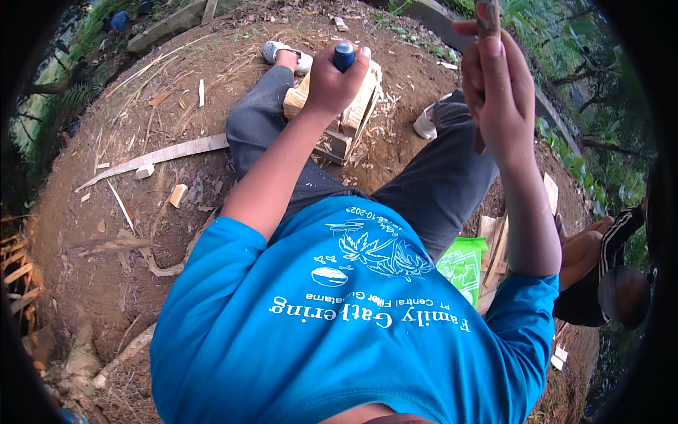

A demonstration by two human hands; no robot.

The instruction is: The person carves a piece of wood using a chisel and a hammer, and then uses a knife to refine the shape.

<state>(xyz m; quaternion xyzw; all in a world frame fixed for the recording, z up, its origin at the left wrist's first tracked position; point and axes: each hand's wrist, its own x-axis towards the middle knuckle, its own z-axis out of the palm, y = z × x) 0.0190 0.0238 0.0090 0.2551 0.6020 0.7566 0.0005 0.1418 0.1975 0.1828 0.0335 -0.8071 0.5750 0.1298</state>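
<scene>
Outdoors on brown earth (176, 74) littered with wood scraps (178, 196), grips a blue handle (344, 54) in the clenched left hand (330, 83), over a pale wooden block (365, 92) at the far middle; grasps a wooden stick (487, 21) in the right hand (503, 95), far right.

Handle (344, 56): blue. Stick (488, 21): brown. Block (295, 103): pale yellow. Shirt (339, 353): bright blue, white print of leaf shapes and lettering. Trousers (445, 180): dark grey. Shoes (425, 126): whitish. Bag (460, 265): lime green, white print. Plank (169, 152): pale tan. Ground (233, 78): brown, cream-flecked. Bystander's clothing (620, 240): black, white stripes. Foliage (575, 169): green.
</scene>
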